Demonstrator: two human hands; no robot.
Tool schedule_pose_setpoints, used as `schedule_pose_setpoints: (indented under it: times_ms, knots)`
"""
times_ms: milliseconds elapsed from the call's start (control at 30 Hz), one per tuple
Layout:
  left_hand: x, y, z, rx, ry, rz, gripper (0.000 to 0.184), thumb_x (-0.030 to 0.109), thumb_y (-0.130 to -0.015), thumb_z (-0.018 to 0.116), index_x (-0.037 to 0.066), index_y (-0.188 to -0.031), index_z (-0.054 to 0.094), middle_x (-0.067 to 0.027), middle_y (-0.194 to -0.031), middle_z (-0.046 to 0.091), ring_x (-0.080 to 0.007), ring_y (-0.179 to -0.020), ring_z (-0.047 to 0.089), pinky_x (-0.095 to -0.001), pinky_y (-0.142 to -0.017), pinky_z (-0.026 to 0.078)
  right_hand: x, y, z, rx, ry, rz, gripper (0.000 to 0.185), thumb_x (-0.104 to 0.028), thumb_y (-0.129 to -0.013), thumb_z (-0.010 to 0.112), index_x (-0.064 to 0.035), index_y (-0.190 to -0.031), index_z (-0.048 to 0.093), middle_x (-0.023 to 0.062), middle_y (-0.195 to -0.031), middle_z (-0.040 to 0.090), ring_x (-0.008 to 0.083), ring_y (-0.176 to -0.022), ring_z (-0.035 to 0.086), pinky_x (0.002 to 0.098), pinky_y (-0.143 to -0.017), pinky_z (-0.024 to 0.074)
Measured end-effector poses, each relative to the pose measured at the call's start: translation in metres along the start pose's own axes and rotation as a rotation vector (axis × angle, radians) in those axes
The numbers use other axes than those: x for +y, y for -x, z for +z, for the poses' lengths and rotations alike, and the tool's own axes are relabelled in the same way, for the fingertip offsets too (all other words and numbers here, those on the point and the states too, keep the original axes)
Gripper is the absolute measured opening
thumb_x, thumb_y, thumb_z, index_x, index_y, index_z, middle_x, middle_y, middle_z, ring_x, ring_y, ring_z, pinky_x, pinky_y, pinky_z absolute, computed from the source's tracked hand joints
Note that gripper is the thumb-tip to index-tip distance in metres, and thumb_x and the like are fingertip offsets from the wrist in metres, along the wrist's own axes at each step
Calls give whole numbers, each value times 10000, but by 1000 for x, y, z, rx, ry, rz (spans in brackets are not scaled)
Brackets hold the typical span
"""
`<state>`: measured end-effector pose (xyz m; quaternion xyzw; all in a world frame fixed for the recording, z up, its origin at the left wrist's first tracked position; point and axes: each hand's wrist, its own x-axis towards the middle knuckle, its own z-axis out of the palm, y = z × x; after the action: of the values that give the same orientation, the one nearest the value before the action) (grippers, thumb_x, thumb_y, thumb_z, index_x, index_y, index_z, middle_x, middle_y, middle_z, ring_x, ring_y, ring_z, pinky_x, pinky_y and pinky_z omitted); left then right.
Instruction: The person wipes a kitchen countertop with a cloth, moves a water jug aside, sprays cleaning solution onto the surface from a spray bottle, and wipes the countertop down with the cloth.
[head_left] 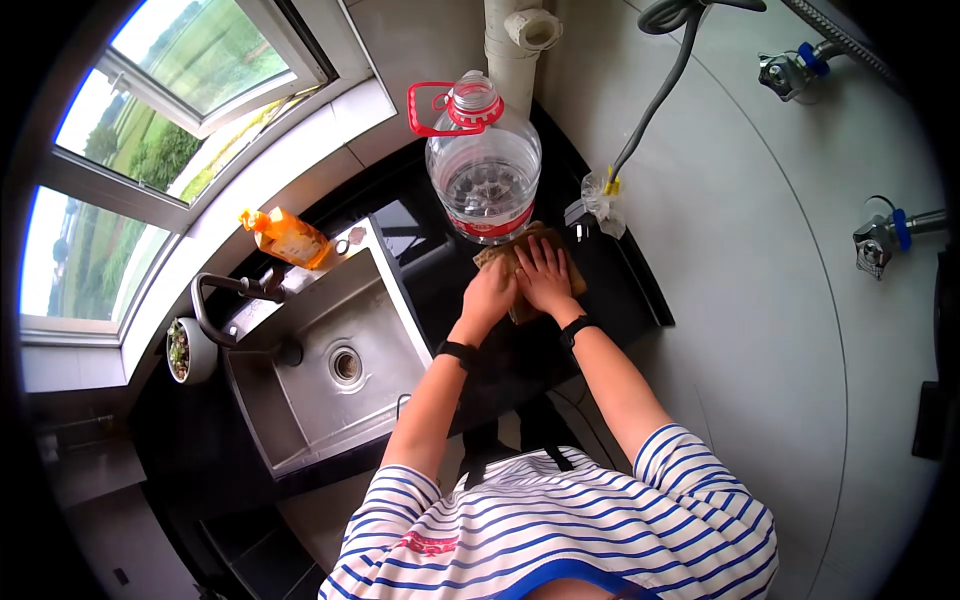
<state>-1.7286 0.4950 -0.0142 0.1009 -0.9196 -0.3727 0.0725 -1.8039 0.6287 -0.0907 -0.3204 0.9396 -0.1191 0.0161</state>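
Glossy black surface lies under both hands, between the sink and the pale wall. The right hand is open, its fingers spread flat over a brown cloth; the left hand has its fingers curled at the cloth's other side – whether they pinch it, I cannot tell. Just beyond the cloth stands a big clear bottle with a red handle; a hard push that way could jolt it, and if it tipped, it might spill whatever it holds. A plug hangs near the bottle, prongs bare, so a spill or a wet cloth could reach it. Farther left, the steel sink sits below the faucet, an orange bottle near its rim – a stray elbow could topple that.
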Motion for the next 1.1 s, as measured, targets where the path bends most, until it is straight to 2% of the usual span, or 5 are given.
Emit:
schedule_pose_setpoints:
  times_ms: [133, 233, 500, 733, 1100]
  knots:
    - [12, -43, -80, 363, 515, -120, 369, 246, -961, 547, -46, -1186, 552, -93, -1028, 646, -158, -906, 622, -274, -796, 488, -2, 17, -1, 14, -29, -5, 524, -370, -969, 375, -207, -1464, 321, 63, -1552, 214, 276, -1430, 161, 501, -1157, 78]
    - [46, -77, -138, 487, 981, -140, 453, 368, -961, 531, -12, -1208, 551, -98, -1110, 587, -172, -936, 583, -317, -846, 484, -5, 36, 0, 24, -11, -15, 530, -358, -969, 386, -182, -1464, 318, 69, -1550, 213, 281, -1429, 163, 497, -1158, 89]
    - [91, -145, -207, 109, 1652, -127, 186, 188, -949, 514, 10, -923, 559, -70, -798, 600, -204, -757, 607, -358, -775, 491, -4, 91, -18, -80, -34, -64, 599, -381, -956, 434, -118, -1473, 284, 83, -1557, 186, 270, -1437, 144, 452, -1168, 98]
    - [104, -102, -221, -52, 1788, -206, 314, 228, -928, 444, 100, -641, 440, 20, -466, 262, -151, -420, 273, -323, -589, 410, 7, 79, -38, -317, -142, -103, 768, -417, -894, 552, -85, -1491, 201, 125, -1564, 134, 298, -1442, 120, 458, -1161, 133]
    - [123, -15, -234, 12, 1527, -90, 335, 307, -928, 492, 159, -638, 413, 55, -452, 240, -99, -423, 238, -277, -512, 245, -83, -25, -96, 293, -925, -57, 1363, -368, -575, 890, 29, -1455, -72, 304, -1511, 62, 398, -1419, 140, 421, -1151, 205]
